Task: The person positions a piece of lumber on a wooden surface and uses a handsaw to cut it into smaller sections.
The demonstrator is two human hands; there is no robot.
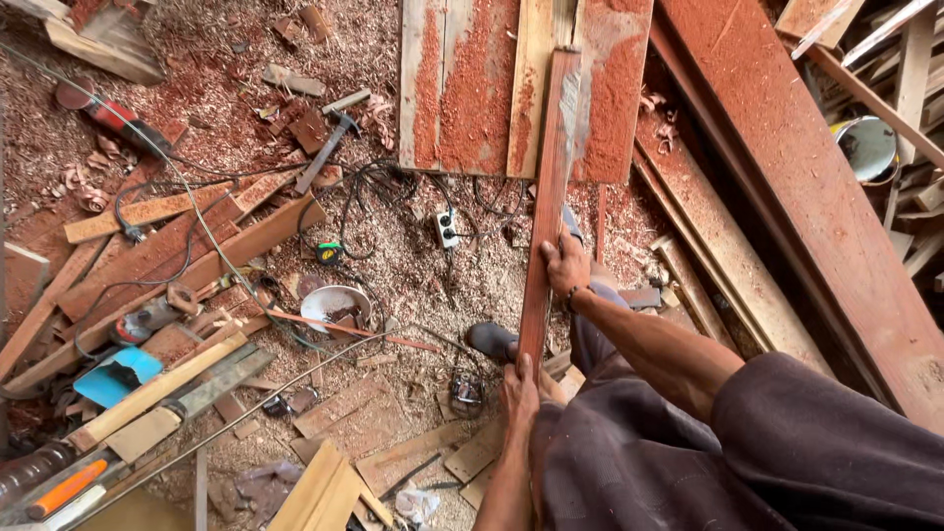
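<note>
The person is holding a long reddish plank (547,206) with both hands, and everything here is placed from that plank. It is running nearly straight away from the body, its far end resting on a stack of sawdust-covered boards (472,88) and its near end sitting low against the person's lap. The left hand (519,393) is gripping the plank's near end, fingers (515,377) wrapped closed around the edge. The right hand (567,267) is clasping the plank about halfway along its right edge, fingers curled shut on the wood, a dark band showing at the wrist.

Just left of the plank's near half, a dark shoe (492,340) is resting on the floor (413,275), which is lying thick with shavings. Further left of the plank, a white bowl (334,307) is sitting among the shavings; it seems to be holding some dark scraps, though what they are I cannot tell. Beside the plank's middle, a white power strip (445,228) is lying with black cables (369,192) looping off it. A hammer (324,149) is lying well to the left of the plank's far end. To the plank's right, broad red planks (787,177) are leaning in a slanted row.
</note>
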